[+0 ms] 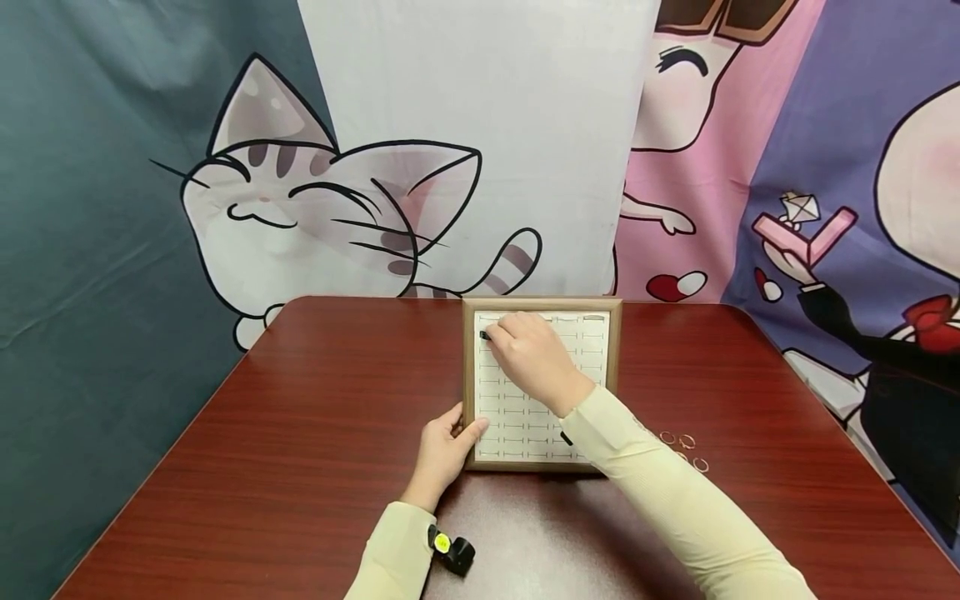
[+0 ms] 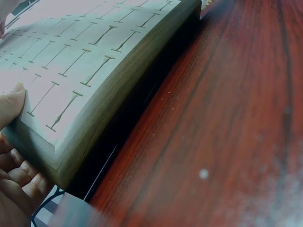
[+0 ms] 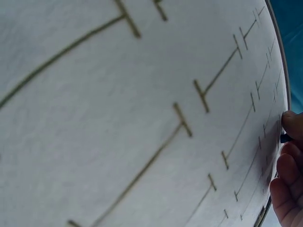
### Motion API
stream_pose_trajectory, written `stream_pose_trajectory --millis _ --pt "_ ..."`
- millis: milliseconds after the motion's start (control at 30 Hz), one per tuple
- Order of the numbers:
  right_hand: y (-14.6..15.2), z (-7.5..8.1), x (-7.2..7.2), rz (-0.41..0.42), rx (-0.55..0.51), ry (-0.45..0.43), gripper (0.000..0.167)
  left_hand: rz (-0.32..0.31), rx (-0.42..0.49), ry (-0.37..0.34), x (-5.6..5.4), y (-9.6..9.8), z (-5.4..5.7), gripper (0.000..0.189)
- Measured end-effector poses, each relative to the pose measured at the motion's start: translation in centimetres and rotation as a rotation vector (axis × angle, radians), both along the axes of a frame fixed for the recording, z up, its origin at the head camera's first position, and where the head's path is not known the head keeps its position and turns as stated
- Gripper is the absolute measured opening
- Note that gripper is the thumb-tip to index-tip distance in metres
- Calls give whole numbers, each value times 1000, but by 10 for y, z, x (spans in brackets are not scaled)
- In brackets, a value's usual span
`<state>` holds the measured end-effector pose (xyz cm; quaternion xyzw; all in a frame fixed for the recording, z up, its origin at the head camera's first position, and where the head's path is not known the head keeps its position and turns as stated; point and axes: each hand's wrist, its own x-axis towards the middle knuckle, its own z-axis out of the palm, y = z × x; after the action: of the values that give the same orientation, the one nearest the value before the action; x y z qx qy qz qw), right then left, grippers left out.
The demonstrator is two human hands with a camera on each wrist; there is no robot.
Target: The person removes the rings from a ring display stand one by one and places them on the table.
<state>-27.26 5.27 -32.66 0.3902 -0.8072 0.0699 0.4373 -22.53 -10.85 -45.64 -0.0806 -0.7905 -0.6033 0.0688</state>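
A wood-framed ring display board (image 1: 542, 467) with a white slotted panel stands tilted on the table. My left hand (image 1: 441, 454) grips its lower left edge, thumb on the front (image 2: 10, 106) and fingers behind the frame. My right hand (image 1: 538, 358) is at the panel's upper left, pinching a small black piece (image 1: 484, 335) against or just in front of the slots. In the right wrist view the dark piece (image 3: 285, 138) shows between thumb and finger; its kind is too small to tell. A thin gold-coloured piece (image 1: 594, 317) lies along the top right slot.
Several thin gold-coloured rings (image 1: 687, 442) lie on the red-brown table (image 1: 337, 400) to the right of the board, partly behind the right sleeve (image 1: 660, 492). A cartoon-printed cloth (image 1: 480, 67) hangs behind the table.
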Motion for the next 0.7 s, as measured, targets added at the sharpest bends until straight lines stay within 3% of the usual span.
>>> stream_pose_trajectory --millis 433,700 --pt "-3 -1 4 -61 84 61 3 -10 -12 15 2 1 -1 43" --pt "-4 -3 4 -55 70 104 5 -14 -4 2 2 1 3 34"
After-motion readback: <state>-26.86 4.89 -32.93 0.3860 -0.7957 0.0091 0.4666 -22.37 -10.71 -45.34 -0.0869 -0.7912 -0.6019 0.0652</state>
